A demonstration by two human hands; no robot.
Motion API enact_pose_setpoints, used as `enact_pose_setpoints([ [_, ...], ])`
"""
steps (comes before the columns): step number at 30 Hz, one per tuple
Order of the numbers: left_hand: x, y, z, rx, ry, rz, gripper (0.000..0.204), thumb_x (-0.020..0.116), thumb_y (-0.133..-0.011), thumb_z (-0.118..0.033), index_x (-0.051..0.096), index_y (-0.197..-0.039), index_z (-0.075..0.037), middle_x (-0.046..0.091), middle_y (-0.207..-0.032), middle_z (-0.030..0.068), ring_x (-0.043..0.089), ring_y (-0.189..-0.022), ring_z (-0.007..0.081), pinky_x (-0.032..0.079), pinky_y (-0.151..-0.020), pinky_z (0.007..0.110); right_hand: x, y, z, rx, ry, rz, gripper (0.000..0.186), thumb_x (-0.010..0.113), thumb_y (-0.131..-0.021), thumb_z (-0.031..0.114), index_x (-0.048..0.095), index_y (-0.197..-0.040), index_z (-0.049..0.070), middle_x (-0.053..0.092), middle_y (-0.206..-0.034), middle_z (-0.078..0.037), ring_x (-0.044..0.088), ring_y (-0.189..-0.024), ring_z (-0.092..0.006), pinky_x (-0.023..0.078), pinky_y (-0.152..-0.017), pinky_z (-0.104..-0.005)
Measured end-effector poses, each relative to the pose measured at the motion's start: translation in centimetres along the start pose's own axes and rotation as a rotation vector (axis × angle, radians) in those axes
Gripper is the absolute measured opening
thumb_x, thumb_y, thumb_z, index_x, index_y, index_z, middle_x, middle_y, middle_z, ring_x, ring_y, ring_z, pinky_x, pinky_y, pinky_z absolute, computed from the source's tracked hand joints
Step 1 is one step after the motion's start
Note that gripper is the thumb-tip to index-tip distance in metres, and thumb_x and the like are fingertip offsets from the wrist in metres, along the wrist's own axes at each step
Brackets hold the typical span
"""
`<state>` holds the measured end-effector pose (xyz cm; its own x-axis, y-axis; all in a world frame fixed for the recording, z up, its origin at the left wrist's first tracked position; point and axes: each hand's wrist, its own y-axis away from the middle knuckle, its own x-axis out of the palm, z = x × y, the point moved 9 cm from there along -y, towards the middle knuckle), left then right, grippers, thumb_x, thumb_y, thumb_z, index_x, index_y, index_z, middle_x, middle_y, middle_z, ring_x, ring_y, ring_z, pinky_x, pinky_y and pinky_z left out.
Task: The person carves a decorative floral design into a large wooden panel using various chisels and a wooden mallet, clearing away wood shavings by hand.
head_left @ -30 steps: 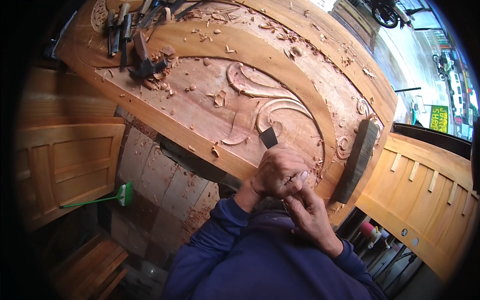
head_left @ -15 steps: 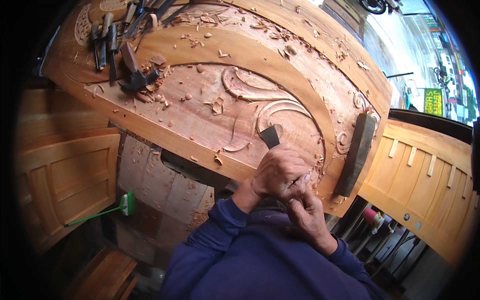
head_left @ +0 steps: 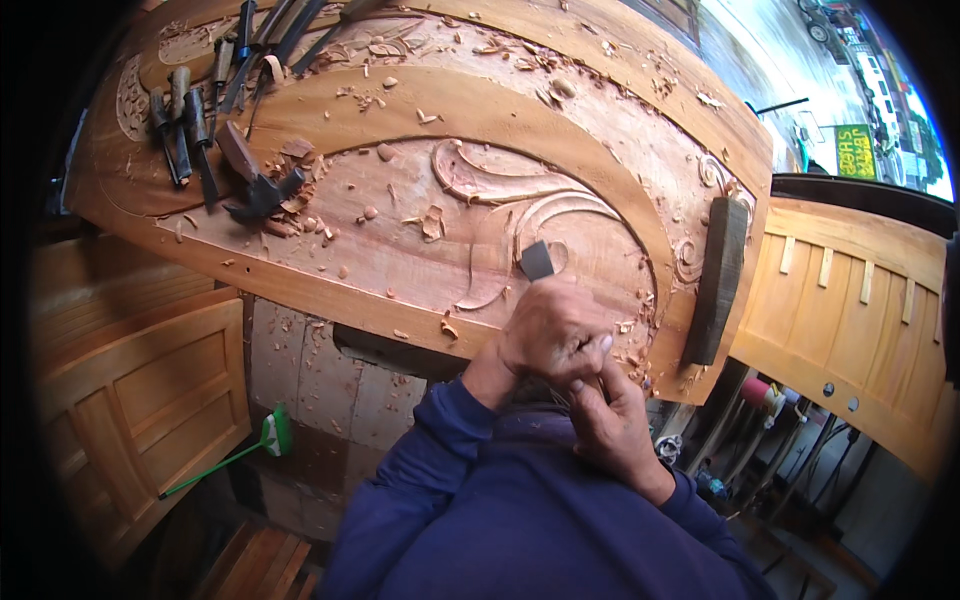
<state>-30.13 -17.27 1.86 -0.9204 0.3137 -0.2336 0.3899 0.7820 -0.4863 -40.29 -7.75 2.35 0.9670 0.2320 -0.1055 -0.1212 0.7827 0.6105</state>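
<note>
A wood chisel (head_left: 537,261) shows its flat grey blade past the knuckles of my left hand (head_left: 560,330), which is closed around it. Behind that fist my right hand (head_left: 612,420) is curled against the tool's rear end, touching the left hand; the handle is hidden between the two. The blade's edge lies at the curl of a carved scroll (head_left: 575,205) on a large wooden panel (head_left: 330,270). Next to the scroll runs a carved leaf shape (head_left: 480,178). Curled wood shavings (head_left: 433,222) are scattered over the surface.
At the panel's far left lie a claw hammer (head_left: 262,192) and several more chisels (head_left: 190,120). A dark wood block (head_left: 718,280) rests along the right end. Panelled doors (head_left: 165,400) stand below left, near a green broom (head_left: 275,432); another door (head_left: 850,300) is at right.
My view has shifted a little, so the panel appears turned and higher on the right. Both hands keep their hold, and the chisel blade has rotated slightly at the scroll.
</note>
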Motion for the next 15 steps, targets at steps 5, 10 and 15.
enact_pose_setpoints([
  [5,-2.9,-5.1,1.4,0.131,-0.085,-0.055,0.028,0.063,-0.086,-0.030,0.058,-0.064,-0.012,0.052,-0.061,0.0079,0.053,-0.058,0.0299,0.041,-0.064,0.043,0.2,-4.5,3.3,-0.136,-0.155,-0.076,0.034,0.059,-0.109,0.009,0.057,-0.141,-0.003,0.055,-0.082,0.005,0.047,-0.069,-0.0033,0.039,-0.058,-0.0247],
  [10,1.0,-1.1,-1.2,0.130,-0.030,0.036,0.029,0.059,-0.086,-0.033,0.057,-0.066,-0.013,0.053,-0.063,0.0052,0.051,-0.058,0.0271,0.040,-0.061,0.043,-0.6,0.9,-1.4,-0.010,-0.070,-0.047,0.048,0.061,-0.108,0.006,0.051,-0.154,-0.003,0.062,-0.089,0.002,0.054,-0.076,-0.0036,0.046,-0.065,-0.0227],
  [15,-0.1,1.1,-1.1,0.011,0.003,0.017,0.028,0.057,-0.089,-0.029,0.056,-0.067,-0.011,0.052,-0.064,0.0086,0.055,-0.061,0.0310,0.040,-0.062,0.045,1.2,1.5,-2.8,0.083,-0.092,-0.028,0.056,0.060,-0.107,0.006,0.044,-0.159,-0.008,0.070,-0.120,-0.007,0.062,-0.105,-0.0087,0.052,-0.092,-0.0266],
])
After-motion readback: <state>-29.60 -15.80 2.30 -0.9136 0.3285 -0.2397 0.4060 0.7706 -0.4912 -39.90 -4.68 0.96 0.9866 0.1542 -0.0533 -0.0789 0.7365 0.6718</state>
